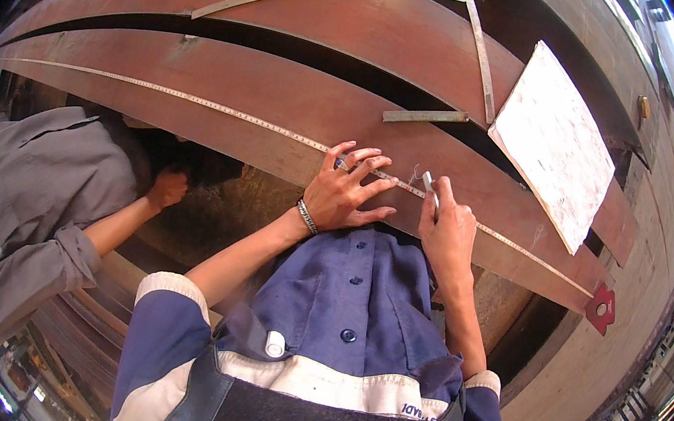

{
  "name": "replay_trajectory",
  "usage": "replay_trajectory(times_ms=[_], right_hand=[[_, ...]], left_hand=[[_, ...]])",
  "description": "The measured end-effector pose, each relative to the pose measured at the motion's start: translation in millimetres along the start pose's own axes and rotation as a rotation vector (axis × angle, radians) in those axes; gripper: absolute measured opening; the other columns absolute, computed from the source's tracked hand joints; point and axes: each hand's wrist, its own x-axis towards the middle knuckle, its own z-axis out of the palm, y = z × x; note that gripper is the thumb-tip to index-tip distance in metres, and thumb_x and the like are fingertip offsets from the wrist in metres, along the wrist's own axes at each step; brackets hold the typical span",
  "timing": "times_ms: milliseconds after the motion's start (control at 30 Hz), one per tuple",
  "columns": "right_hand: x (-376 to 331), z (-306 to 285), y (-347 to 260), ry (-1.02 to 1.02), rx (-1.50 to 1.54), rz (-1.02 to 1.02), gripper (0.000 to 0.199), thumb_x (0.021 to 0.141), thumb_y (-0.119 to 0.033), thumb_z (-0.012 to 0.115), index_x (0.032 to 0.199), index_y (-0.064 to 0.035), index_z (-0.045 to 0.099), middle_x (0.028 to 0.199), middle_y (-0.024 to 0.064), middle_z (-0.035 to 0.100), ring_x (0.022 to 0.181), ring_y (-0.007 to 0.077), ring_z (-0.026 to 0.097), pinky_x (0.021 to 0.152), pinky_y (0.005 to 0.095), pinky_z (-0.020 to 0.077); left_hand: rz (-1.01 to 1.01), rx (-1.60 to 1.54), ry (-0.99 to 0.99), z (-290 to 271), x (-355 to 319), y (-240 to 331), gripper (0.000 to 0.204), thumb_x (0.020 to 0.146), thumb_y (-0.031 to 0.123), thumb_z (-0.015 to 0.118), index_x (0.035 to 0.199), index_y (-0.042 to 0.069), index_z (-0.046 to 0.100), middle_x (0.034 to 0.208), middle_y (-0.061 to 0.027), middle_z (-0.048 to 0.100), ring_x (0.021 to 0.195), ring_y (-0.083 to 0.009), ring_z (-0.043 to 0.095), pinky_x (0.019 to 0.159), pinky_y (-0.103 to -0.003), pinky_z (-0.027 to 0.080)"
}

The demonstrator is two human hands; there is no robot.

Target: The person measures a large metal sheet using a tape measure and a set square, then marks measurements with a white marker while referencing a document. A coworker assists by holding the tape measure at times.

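A pale measuring tape [224,109] runs along a long reddish-brown steel plate [204,62]. My left hand [350,185] lies with fingers spread over the tape near its middle, a ring and a chain bracelet on it. To its right, my right hand [449,227] pinches a short white chalk stick [431,188] close to the tape. Faint white marks show on the steel just left of the chalk tip. At the tape's right end sits a flat red piece with a hole [602,309]; its exact kind is unclear.
A large metal square [467,13] lies across the farther plate. Nearer are a short metal bar [425,117] and a white sheet with faint markings [556,148]. Dark gaps separate the plates. At left, another person in grey [39,201] leans close, one hand [167,189] below the plate edge.
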Motion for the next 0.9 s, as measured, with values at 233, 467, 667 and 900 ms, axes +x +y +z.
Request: replay_trajectory(times_ms=[233, 467, 667, 900], right_hand=[[13.7, -11.5, -10.1, 0.035, 0.247, 0.022, 0.013, 0.090, -0.014, 0.055, 0.098, -0.0042, 0.054, 0.066, 0.0233, 0.061, 0.066, 0.0435, 0.060, 0.056, 0.0510, 0.0448], [-3.7, -49.7, -10.2, 0.232, 0.664, 0.273, 0.018, 0.096, -0.007, 0.047, 0.113, -0.0057, 0.051, 0.058, 0.0020, 0.052, 0.050, 0.0051, 0.045, 0.047, 0.0239, 0.0361], [-29.5, -43.1, -21.2, 0.287, 0.926, 0.356, 0.025, 0.100, -0.012, 0.039, 0.124, -0.0056, 0.042, 0.067, 0.0049, 0.058, 0.046, 0.0031, 0.042, 0.039, 0.0185, 0.0329], [-73.1, -13.4, 2.6, 0.345, 1.077, 0.440, 0.023, 0.102, -0.019, 0.039, 0.112, -0.0019, 0.051, 0.082, 0.0094, 0.067, 0.059, 0.0048, 0.051, 0.052, 0.0199, 0.0428]], left_hand=[[0.010, -0.009, -0.009, -0.5, -0.1, -1.0, 0.044, 0.073, 0.042, 0.073, 0.109, 0.017, 0.064, 0.121, -0.0069, 0.056, 0.120, -0.0250, 0.048, 0.105, -0.050, 0.030], [0.023, -0.040, -0.013, -1.4, -1.6, -4.4, 0.046, 0.076, 0.045, 0.070, 0.112, 0.017, 0.063, 0.121, -0.0092, 0.056, 0.120, -0.0269, 0.048, 0.105, -0.052, 0.028], [0.024, -0.134, 0.010, -7.5, -0.9, -3.1, 0.046, 0.076, 0.041, 0.071, 0.114, 0.015, 0.061, 0.120, -0.0102, 0.055, 0.119, -0.0297, 0.048, 0.104, -0.051, 0.029], [-0.096, -0.078, 0.153, -29.5, -4.2, -16.6, 0.030, 0.079, 0.030, 0.069, 0.102, 0.012, 0.064, 0.113, -0.0052, 0.058, 0.114, -0.0243, 0.051, 0.104, -0.045, 0.030]])
